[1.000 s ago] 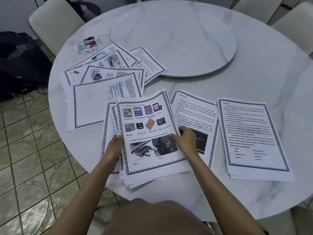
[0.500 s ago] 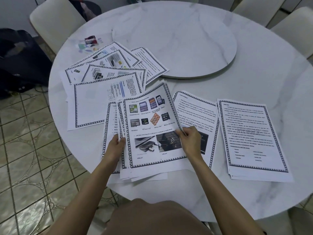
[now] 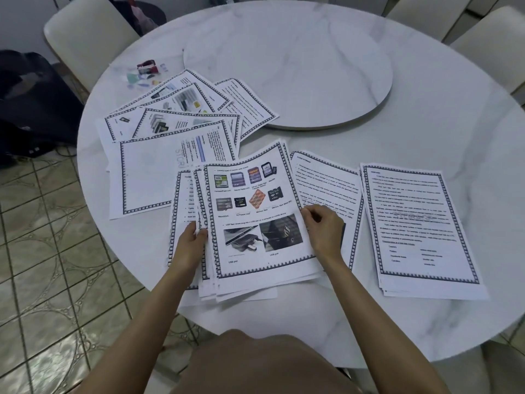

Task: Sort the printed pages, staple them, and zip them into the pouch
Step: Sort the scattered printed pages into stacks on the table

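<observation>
A stack of printed pages topped by a memory-card picture page (image 3: 252, 211) lies near the table's front edge. My left hand (image 3: 191, 245) grips the stack's left edge and my right hand (image 3: 324, 227) pinches its right edge. Beside it to the right lie a text page (image 3: 326, 183) and a separate neat text stack (image 3: 417, 223). Several more bordered pages (image 3: 176, 123) are fanned loosely at the back left. A small red stapler (image 3: 147, 66) sits on a clear pouch (image 3: 139, 78) with coloured bits beyond those pages.
The round white marble table (image 3: 426, 123) carries a raised turntable (image 3: 289, 75) at its centre. Pale chairs (image 3: 85, 32) stand around it, and a dark bag (image 3: 25, 100) lies on the tiled floor at left.
Both hands have slid the picture-page stack a little farther from the table's edge and squared it, keeping hold of its two side edges.
</observation>
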`<move>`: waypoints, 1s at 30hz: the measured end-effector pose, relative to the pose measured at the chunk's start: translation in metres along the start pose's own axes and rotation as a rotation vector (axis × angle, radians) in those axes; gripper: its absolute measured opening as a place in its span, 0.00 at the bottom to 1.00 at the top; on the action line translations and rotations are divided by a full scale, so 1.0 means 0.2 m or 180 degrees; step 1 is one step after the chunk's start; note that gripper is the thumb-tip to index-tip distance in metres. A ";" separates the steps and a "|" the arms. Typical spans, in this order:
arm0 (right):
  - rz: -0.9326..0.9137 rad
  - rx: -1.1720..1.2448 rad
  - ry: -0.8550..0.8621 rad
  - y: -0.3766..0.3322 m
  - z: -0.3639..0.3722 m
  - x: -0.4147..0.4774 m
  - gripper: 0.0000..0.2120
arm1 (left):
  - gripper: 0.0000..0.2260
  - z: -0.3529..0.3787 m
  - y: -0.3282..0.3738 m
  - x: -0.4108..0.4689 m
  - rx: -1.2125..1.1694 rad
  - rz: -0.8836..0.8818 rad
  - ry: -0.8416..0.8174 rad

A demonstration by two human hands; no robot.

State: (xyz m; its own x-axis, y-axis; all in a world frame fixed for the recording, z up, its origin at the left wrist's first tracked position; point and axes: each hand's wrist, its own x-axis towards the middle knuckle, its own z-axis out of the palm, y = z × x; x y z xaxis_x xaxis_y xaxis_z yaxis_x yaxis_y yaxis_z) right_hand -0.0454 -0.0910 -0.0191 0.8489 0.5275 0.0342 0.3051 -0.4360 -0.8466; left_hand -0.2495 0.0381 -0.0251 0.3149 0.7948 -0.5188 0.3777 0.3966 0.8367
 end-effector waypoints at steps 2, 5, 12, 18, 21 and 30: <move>-0.0052 -0.0036 0.0138 0.01 0.00 0.00 0.06 | 0.20 0.01 0.00 0.00 -0.0022 0.0004 0.0005; -0.0187 -0.0092 0.0192 0.01 0.00 0.00 0.07 | 0.19 0.03 0.00 -0.01 -0.0095 -0.0022 0.0081; 0.0087 0.0209 0.0061 0.03 -0.01 0.05 0.05 | 0.18 0.05 0.04 -0.04 -0.0138 0.0180 0.0188; 0.0445 0.0230 -0.0211 0.05 -0.04 0.09 0.01 | 0.22 0.05 0.04 -0.02 0.0303 0.0283 0.0269; 0.0504 0.0192 -0.0255 0.06 -0.05 0.10 0.03 | 0.25 0.06 0.04 -0.02 0.0332 0.0286 0.0261; 0.0819 0.0225 -0.0390 0.12 -0.07 0.10 0.07 | 0.24 0.07 0.01 -0.04 0.0279 0.0356 0.0295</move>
State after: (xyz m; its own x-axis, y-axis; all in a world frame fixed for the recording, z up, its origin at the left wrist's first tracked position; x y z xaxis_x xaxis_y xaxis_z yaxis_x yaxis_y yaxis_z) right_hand -0.0149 -0.1008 -0.0320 0.8347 0.4922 -0.2470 0.0522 -0.5172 -0.8543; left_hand -0.2397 0.0262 -0.0222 0.2791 0.8722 -0.4016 0.4207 0.2649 0.8677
